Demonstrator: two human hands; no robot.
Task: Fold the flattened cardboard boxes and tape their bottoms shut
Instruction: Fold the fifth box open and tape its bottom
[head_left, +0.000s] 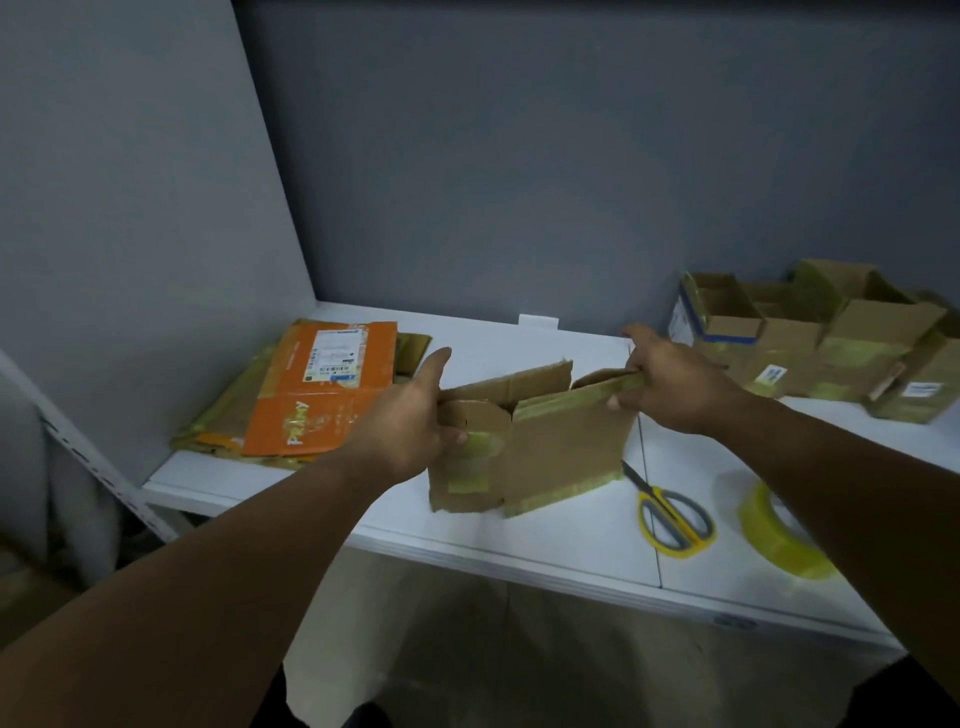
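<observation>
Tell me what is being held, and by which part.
Both hold one cardboard box: the left hand grips its left side, the right hand pinches its taped top edge at the right.

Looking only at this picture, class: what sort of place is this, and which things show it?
Probably a packing or stockroom bench: flattened boxes stacked on the white table, a row of folded-up boxes at the right, and scissors beside a tape roll.

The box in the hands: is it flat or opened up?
Partly opened up: the cardboard box shows a gap between its walls.
</observation>
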